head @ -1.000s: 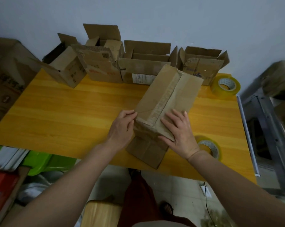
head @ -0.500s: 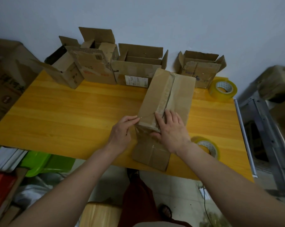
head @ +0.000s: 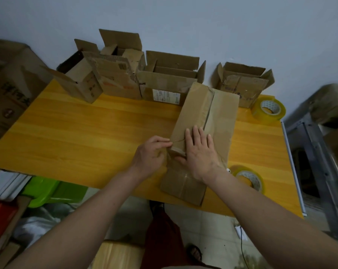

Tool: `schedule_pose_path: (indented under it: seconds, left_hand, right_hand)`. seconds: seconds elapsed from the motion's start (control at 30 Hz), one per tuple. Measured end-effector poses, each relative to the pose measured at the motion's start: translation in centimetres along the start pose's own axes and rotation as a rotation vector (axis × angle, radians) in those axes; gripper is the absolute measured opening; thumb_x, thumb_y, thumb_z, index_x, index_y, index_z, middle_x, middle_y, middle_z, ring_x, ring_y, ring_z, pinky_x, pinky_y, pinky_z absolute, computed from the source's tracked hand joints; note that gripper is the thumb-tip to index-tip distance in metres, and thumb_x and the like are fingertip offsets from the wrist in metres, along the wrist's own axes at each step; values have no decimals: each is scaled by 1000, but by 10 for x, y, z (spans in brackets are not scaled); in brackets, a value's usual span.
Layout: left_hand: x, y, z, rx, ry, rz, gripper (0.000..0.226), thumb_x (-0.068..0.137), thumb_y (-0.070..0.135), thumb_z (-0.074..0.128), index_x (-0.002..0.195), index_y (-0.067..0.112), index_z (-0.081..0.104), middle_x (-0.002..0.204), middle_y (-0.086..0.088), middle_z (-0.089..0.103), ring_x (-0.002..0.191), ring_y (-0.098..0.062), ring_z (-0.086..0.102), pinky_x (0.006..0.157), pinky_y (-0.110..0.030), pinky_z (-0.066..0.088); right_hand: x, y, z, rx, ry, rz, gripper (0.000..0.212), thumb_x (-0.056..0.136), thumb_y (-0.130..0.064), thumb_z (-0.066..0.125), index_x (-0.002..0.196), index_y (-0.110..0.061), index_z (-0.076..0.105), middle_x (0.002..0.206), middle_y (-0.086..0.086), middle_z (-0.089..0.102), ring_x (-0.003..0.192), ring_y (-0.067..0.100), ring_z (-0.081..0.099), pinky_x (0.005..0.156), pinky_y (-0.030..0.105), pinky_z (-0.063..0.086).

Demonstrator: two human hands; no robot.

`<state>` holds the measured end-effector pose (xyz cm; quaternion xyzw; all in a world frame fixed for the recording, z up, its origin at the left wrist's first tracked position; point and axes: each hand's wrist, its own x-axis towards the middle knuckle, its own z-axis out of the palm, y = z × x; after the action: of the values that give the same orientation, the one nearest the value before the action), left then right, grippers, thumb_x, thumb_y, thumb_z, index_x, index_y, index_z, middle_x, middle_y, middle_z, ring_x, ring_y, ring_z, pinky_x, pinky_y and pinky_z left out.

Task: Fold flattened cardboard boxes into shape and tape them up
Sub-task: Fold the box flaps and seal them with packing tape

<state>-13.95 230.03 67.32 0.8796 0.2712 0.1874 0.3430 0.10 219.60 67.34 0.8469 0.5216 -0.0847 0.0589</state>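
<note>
Cardboard everywhere: a long box [head: 205, 121] is lying on the yellow wood tabletop [head: 86, 136], right of centre, its near end reaching the front edge, its far end almost at the row of boxes at the back. Its top flaps are meeting along a centre seam w/ glossy old tape on it.

Right hand [head: 200, 154] is lying palm-down on the top of the long box near its front end, fingers spread & flat, thumb tucked over the front edge; it's pressing rather than gripping. Left hand [head: 151, 155] is sitting at the box's left front corner, fingers curled, fingertips [head: 167, 142] pinching at the corner edge; can't tell exactly what's between them, maybe a tape end or flap edge.

Four open boxes are standing along the wall at the back: a tilted one [head: 80, 80] far left, a tall one [head: 115, 74] next, a wide one [head: 168, 80] w/ a white label, & a smaller one [head: 244, 84] to the right.

Two clear tape rolls are lying on the tabletop: one [head: 269, 109] at the back right corner, one [head: 247, 178] just beside the right wrist near the front edge.
</note>
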Motion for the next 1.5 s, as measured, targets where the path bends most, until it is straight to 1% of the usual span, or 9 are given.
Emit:
schedule_pose_path:
  seconds: [0.2,0.37,0.5,0.63,0.77,0.9,1.17,1.3,1.5]
  left_hand:
    - [37,-7,-15,48,-243,24,32,68,23,85,97,24,72,87,8,55,86,-14,56,78,-39,51]
    - [57,-16,-14,234,-369,33,75,57,34,90,114,32,43,96,15,43,85,-5,46,61,-18,37]
    - [54,-24,-8,265,-383,-188,85,65,29,87,134,25,38,111,6,51,103,-15,52,74,-25,43]
    - [16,-17,14,-224,-134,-366,72,88,4,61,149,18,25,149,-2,39,136,-18,37,108,-31,36]
    - [14,16,40,-468,134,-355,57,98,30,50,149,23,26,151,2,36,137,-16,36,109,-39,37]
    - [42,21,55,-333,146,-358,47,100,31,45,146,22,37,140,-1,51,120,-18,53,97,-35,48]
    - [42,1,63,-617,91,-425,34,102,33,41,136,35,45,108,31,52,90,24,53,69,-1,45]
    - [40,0,57,-592,16,-417,40,103,36,37,143,34,38,112,34,46,91,31,46,71,4,39]
    - [40,1,57,-577,-26,-397,42,103,41,28,145,39,31,125,29,45,97,28,44,71,6,34]
  right_hand:
    - [0,5,-2,40,-27,-45,90,94,-59,36,150,-10,-14,158,18,-16,146,31,-13,120,45,-1]
    - [0,6,2,8,-26,-63,92,93,-61,36,150,-10,-16,157,19,-17,146,33,-14,120,45,-2]
    - [2,6,1,23,-25,-56,94,92,-60,40,150,-10,-15,157,19,-16,146,32,-14,120,44,-2]
    - [1,18,-9,240,-89,-99,99,82,-75,38,153,-20,-2,160,8,-14,146,23,-16,116,38,-9]
    - [-17,42,-7,71,116,-71,87,76,-85,14,148,-37,27,160,-2,16,148,25,6,117,56,-3]
    - [-20,38,6,-62,103,-28,81,80,-79,16,148,-37,26,158,3,23,145,29,20,109,70,6]
    - [-20,45,23,33,436,-220,60,87,-60,46,122,-16,66,132,10,59,124,33,54,104,69,28]
    - [-22,70,22,12,412,-445,57,93,-53,45,129,-11,59,140,12,52,134,32,43,108,65,26]
    - [-32,90,24,174,263,-299,60,93,-52,39,142,-18,45,150,20,33,144,39,16,114,60,13]
